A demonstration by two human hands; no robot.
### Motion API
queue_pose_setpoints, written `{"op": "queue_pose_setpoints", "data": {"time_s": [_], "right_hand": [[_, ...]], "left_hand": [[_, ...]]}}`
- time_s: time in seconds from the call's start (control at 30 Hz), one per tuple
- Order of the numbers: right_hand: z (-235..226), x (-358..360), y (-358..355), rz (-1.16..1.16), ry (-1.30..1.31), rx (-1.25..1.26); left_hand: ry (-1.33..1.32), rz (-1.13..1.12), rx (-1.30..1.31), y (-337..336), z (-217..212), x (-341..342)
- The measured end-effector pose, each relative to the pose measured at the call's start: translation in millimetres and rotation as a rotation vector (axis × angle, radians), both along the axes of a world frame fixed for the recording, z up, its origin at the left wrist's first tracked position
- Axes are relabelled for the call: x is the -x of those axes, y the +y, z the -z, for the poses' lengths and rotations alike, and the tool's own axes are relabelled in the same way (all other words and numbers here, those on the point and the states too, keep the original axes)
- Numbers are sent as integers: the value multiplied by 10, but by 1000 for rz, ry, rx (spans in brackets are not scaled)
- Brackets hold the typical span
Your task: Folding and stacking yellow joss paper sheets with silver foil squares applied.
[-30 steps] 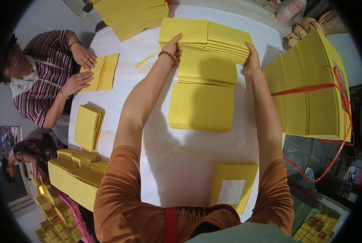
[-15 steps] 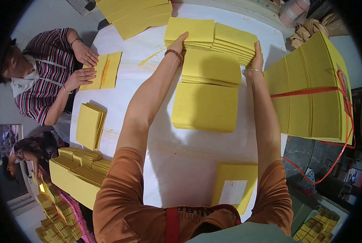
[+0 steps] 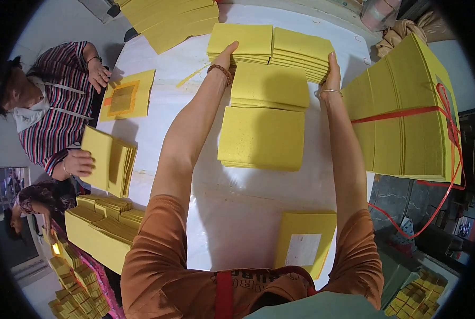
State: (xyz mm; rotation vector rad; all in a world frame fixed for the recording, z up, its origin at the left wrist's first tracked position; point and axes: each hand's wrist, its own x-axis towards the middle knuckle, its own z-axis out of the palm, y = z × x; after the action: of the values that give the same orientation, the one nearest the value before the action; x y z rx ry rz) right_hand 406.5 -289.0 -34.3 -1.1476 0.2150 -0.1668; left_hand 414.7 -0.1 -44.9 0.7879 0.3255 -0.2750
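1. Yellow matte paper sheets, square-cut and slightly rough-looking, lie in four flat stacks on the white table (image 3: 237, 223): two far stacks side by side, a middle stack (image 3: 269, 85) and a near stack (image 3: 262, 137).
2. The left hand (image 3: 228, 53) presses flat against the left far stack (image 3: 241, 40), fingers straight and held together; a beaded bracelet sits on the wrist.
3. The right hand (image 3: 331, 72) lies along the right far stack (image 3: 301, 49), fingers together against its edge; how firmly they press I cannot tell.
4. One tall bundle of yellow sheets (image 3: 405, 111), bound with red string, stands at the right.
5. One yellow sheet with a pale centre panel (image 3: 305, 244) lies near the body.
6. A co-worker in a striped shirt (image 3: 57, 111) grips a folded wad of sheets (image 3: 107, 162); one gold-centred sheet (image 3: 127, 95) lies before them.
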Motion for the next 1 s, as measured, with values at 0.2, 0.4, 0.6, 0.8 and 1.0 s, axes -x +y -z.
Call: {"op": "queue_pose_setpoints", "data": {"time_s": [0.2, 0.4, 0.6, 0.8, 1.0], "right_hand": [[-237, 410, 264, 211, 30, 1], [-507, 1071, 442, -45, 334, 40], [-500, 1153, 438, -317, 420, 127], [-445, 1167, 410, -433, 490, 267], [-447, 1245, 436, -418, 508, 274]], "left_hand": [[-58, -87, -75, -9, -230, 101], [0, -79, -103, -24, -279, 119], [10, -45, -71, -4, -368, 271], [265, 10, -444, 170, -523, 682], [-19, 505, -747, 126, -636, 1060]]}}
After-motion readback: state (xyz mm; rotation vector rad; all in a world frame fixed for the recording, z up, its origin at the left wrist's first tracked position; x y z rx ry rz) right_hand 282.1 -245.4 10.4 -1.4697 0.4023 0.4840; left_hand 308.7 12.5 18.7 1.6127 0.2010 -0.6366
